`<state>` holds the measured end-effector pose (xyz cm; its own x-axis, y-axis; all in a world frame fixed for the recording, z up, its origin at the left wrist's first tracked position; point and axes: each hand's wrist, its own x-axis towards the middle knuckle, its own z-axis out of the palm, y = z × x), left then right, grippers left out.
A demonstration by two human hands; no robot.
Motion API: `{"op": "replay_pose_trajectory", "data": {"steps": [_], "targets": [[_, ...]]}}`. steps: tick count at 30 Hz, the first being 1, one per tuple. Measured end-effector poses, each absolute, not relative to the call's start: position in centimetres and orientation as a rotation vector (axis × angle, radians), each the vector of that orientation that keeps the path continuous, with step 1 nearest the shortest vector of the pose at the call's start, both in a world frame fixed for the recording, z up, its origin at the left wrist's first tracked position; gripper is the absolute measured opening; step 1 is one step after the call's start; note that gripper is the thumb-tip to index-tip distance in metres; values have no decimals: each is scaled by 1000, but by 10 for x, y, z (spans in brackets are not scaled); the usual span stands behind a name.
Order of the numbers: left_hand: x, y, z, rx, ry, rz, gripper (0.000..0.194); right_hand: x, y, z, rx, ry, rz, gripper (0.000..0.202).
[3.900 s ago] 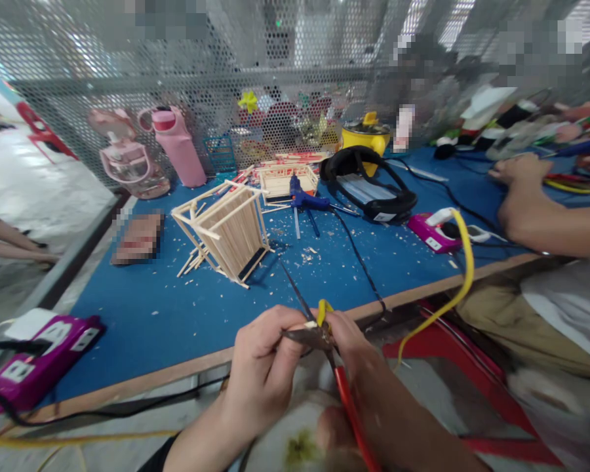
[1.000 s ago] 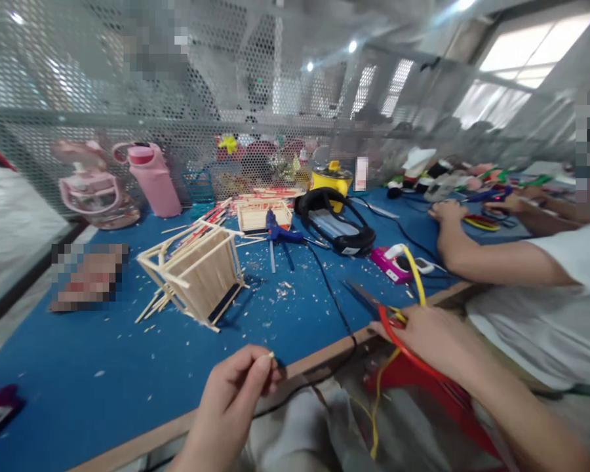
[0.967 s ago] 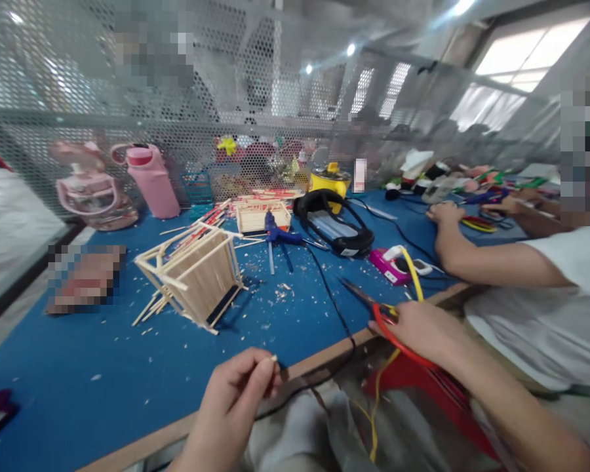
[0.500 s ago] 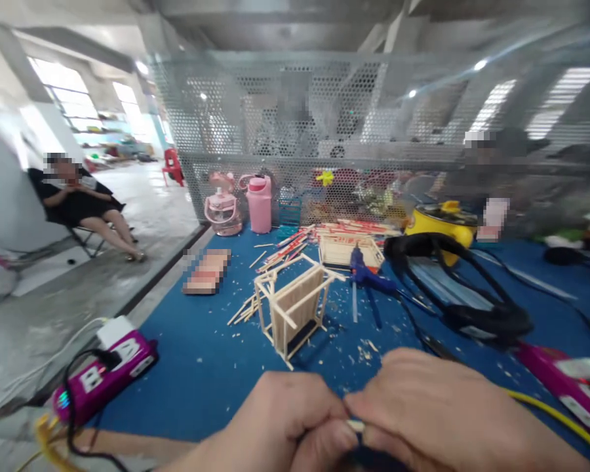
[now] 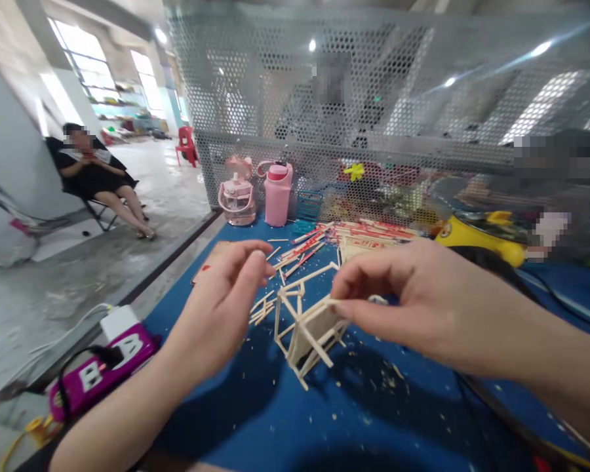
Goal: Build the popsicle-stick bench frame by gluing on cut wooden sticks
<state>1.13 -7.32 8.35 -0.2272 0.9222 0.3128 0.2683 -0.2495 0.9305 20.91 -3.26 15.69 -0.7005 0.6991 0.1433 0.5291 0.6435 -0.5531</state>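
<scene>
A small frame of glued wooden sticks point(image 5: 315, 342), with a panel of flat strips inside, stands on the blue table. My right hand point(image 5: 403, 295) reaches over it from the right, thumb and index finger pinched on a pale wooden stick point(image 5: 327, 303) at the frame's top edge. Whether this stick is separate from the frame cannot be made out. To the left of the frame hovers my left hand point(image 5: 226, 298), fingers loosely curved and apart, with nothing visible in it. Short loose sticks point(image 5: 263, 311) lie between that hand and the frame.
Red-marked sticks point(image 5: 368, 229) are piled at the back, near two pink bottles point(image 5: 278, 200) and a mesh partition point(image 5: 255, 98). A yellow pot point(image 5: 476, 239) is at right, a purple power strip point(image 5: 103, 367) at left. One person point(image 5: 103, 174) sits beyond the table; others are behind the mesh.
My hands were together at the table's near edge with a short stick piece between them. They have parted and moved forward, the right to the frame's top, the left beside it.
</scene>
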Motion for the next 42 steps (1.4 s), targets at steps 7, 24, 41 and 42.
{"op": "replay_pose_trajectory", "data": {"steps": [7, 24, 41, 42], "targets": [[12, -46, 77, 1152, 1161, 1148, 40, 196, -22, 130, -993, -2432, 413, 10], [12, -50, 82, 1122, 1024, 1010, 50, 198, -24, 124, -1102, -2417, 683, 13], [18, -55, 95, 1124, 1100, 990, 56, 195, -20, 130, -1158, -2496, 749, 16], [19, -55, 95, 1118, 1114, 1004, 54, 195, -21, 129, -1163, -2470, 772, 16]]}}
